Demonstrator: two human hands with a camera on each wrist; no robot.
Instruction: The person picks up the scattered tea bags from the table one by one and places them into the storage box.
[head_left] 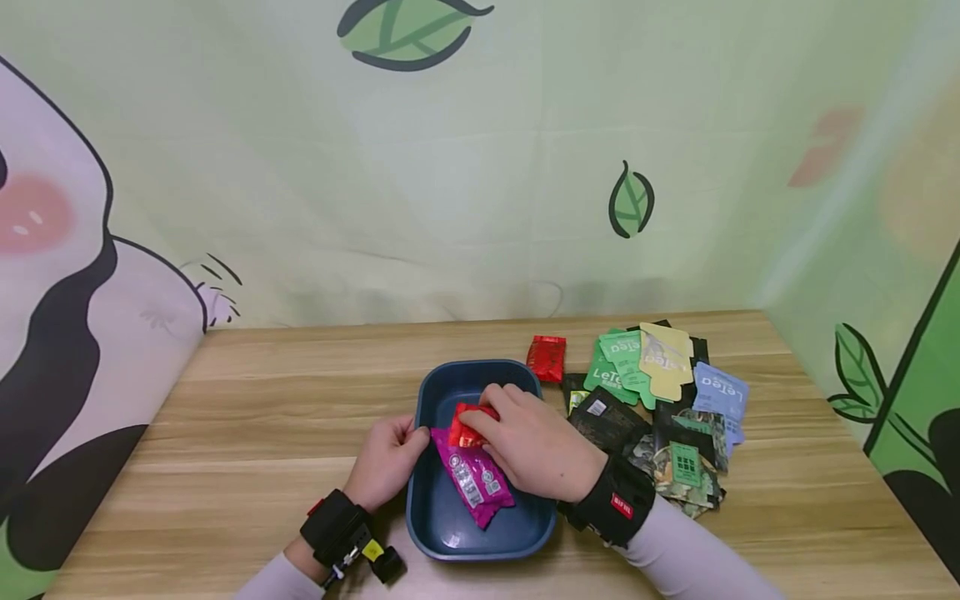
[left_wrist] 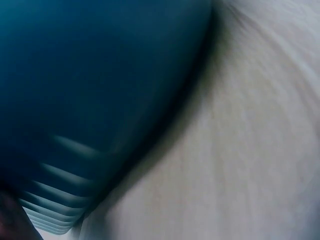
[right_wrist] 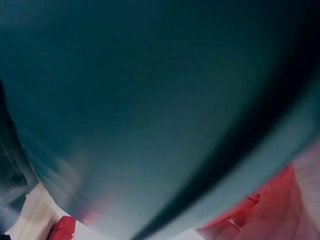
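Note:
A dark blue plastic basket (head_left: 442, 533) stands on the table, its outside wall filling much of both wrist views. My left hand (head_left: 386, 458) grips its left rim, with the thumb over the edge. In the basket a purple packet (head_left: 472, 479) lies slanted, its upper corner close to my left thumb tip. Reaching over the right rim, my right hand (head_left: 536, 442) pinches a small red packet (head_left: 468, 425) above the purple one. Part of the red packet is hidden by the fingers.
Behind the basket's right corner lies another red packet (head_left: 547, 358). To the right is a loose pile of flat sachets: green (head_left: 611, 375), yellow (head_left: 666, 358), blue (head_left: 720, 396) and black (head_left: 609, 419). A printed cloth backdrop (head_left: 480, 208) stands behind the wooden table (head_left: 300, 392).

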